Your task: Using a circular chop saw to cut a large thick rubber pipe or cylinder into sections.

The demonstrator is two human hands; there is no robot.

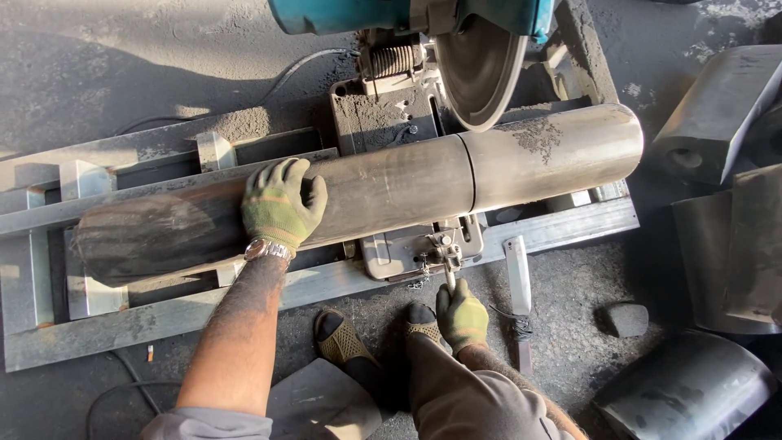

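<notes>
A long thick metal pipe (391,187) lies across the bed of a chop saw (391,106), with a cut line showing under the raised round cutting disc (479,69). My left hand (281,204), in a green glove, rests flat on top of the pipe left of the saw. My right hand (462,314), also gloved, grips the vise crank handle (449,277) at the front of the saw base. My feet in sandals (342,338) stand just below the saw.
A metal rail frame (98,318) supports the pipe on the left. Cut pipe sections (717,106) and curved pieces (692,391) lie at the right. A white-handled tool (518,273) lies on the dark gritty floor. Cables run at the upper left and lower left.
</notes>
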